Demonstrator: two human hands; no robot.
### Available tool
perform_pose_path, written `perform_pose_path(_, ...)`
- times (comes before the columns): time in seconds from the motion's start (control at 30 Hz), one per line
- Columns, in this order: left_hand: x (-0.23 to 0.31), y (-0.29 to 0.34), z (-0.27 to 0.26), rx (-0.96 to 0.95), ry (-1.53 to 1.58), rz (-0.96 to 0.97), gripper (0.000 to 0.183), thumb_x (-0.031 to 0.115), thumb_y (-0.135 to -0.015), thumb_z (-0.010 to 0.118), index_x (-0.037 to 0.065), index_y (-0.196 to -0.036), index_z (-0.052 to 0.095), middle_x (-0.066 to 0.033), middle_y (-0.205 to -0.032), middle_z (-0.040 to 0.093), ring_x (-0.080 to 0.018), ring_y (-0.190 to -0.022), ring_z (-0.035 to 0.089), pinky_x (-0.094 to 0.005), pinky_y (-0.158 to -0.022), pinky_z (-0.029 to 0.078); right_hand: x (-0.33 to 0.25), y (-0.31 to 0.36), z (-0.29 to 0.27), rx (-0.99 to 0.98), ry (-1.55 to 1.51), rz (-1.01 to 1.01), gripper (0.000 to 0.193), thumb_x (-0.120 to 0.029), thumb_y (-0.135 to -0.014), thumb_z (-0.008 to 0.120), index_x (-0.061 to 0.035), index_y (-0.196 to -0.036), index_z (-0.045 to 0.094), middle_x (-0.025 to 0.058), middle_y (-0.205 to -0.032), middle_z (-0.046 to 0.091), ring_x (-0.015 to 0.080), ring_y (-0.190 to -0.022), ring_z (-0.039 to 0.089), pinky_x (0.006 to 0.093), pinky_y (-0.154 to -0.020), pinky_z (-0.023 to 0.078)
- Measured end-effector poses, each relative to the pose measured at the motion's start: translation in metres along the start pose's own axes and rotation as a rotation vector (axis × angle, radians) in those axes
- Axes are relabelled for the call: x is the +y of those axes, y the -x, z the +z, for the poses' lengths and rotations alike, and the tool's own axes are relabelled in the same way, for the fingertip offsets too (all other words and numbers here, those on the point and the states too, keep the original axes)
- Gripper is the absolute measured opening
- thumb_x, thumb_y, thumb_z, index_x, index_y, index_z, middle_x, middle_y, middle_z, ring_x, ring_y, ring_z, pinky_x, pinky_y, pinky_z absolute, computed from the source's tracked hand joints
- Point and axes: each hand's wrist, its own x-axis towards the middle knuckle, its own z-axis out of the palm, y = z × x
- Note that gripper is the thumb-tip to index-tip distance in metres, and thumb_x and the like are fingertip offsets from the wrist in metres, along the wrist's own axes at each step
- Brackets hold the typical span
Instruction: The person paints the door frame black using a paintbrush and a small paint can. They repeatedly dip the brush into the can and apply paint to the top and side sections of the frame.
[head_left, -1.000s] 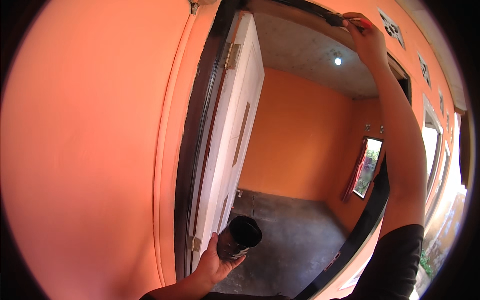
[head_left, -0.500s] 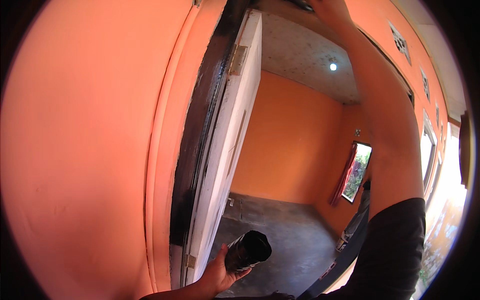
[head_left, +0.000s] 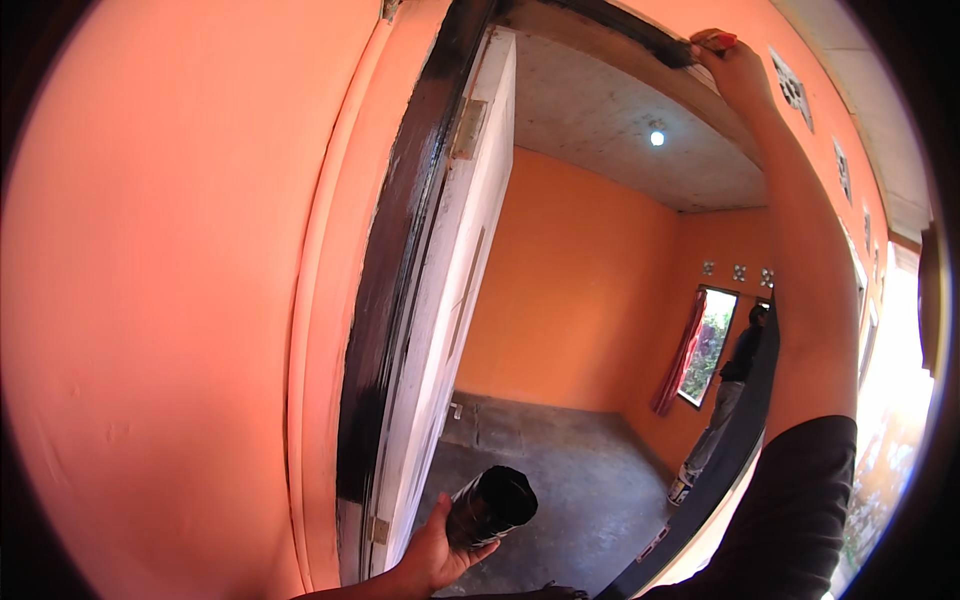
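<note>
My left hand [head_left: 437,548] is wrapped round a dark, open-topped paint can [head_left: 490,508], low in the doorway; its inside is black. Raised high at the upper right, my right hand [head_left: 728,62] grips a paintbrush [head_left: 684,52] by its handle, and a bit of red shows between the fingers. The dark bristles touch the top piece of the door frame [head_left: 630,25], which is black up to about the brush. Glossy black also coats most of the left door post [head_left: 405,215], with a paler stretch near its foot.
A white door [head_left: 480,200] stands swung inward on hinges beside the left post. Beyond lie a grey floor [head_left: 560,460], an orange wall [head_left: 570,290] and a window with a red curtain [head_left: 684,360]. Another person [head_left: 735,365] stands at the far right inside the room.
My right hand has moved right along the top of the frame with the paintbrush. More of the room and the other person now show. The left hand still holds the can.
</note>
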Motion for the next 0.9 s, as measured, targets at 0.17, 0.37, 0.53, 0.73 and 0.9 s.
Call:
perform_pose_path(0.17,0.000,0.001,0.004,0.022,0.003,0.016,0.054,0.055,-0.098,0.046,0.013,-0.132,0.048,-0.0114,-0.126,0.059,-0.0304,-0.115,0.058,-0.0512,-0.096,0.049,-0.007,-0.013,-0.022,-0.096,-0.093,0.007,0.028,-0.031,-0.089,0.063,-0.0091,-0.106,0.069,0.0114,-0.091,0.071,0.0255,-0.085,0.067,0.0375,-0.079,0.050)
perform_pose_path(0.37,-0.004,0.001,0.011,0.079,0.040,-0.003,0.049,0.056,-0.099,0.042,0.019,-0.130,0.055,-0.0063,-0.120,0.064,-0.0275,-0.107,0.062,-0.0467,-0.086,0.054,-0.101,-0.046,0.016,-0.005,-0.050,-0.101,0.017,-0.021,-0.088,0.064,-0.0046,-0.087,0.066,0.0130,-0.080,0.069,0.0261,-0.074,0.066,0.0371,-0.070,0.051)
perform_pose_path(0.53,-0.006,-0.001,0.003,0.147,0.052,-0.034,0.049,0.055,-0.100,0.042,0.020,-0.131,0.055,-0.0057,-0.121,0.064,-0.0273,-0.108,0.062,-0.0465,-0.086,0.054,-0.145,-0.063,0.029,0.055,-0.153,-0.134,0.014,-0.018,-0.085,0.064,-0.0048,-0.082,0.067,0.0166,-0.076,0.068,0.0313,-0.074,0.066,0.0406,-0.071,0.050)
perform_pose_path(0.73,-0.006,0.002,0.001,0.111,0.046,-0.017,0.050,0.056,-0.099,0.044,0.019,-0.132,0.054,-0.0054,-0.122,0.064,-0.0272,-0.109,0.061,-0.0475,-0.087,0.053,-0.179,-0.086,0.049,0.055,-0.370,-0.171,0.018,-0.017,-0.081,0.066,-0.0039,-0.092,0.071,0.0167,-0.084,0.070,0.0270,-0.079,0.068,0.0386,-0.072,0.051)
perform_pose_path(0.9,-0.006,0.004,0.000,0.087,0.052,-0.010,0.049,0.056,-0.099,0.044,0.019,-0.130,0.055,-0.0055,-0.122,0.064,-0.0270,-0.111,0.060,-0.0490,-0.089,0.051,-0.195,-0.100,0.051,0.107,-0.534,-0.147,0.018,-0.016,-0.082,0.066,-0.0034,-0.094,0.072,0.0151,-0.086,0.071,0.0264,-0.081,0.068,0.0369,-0.073,0.052)
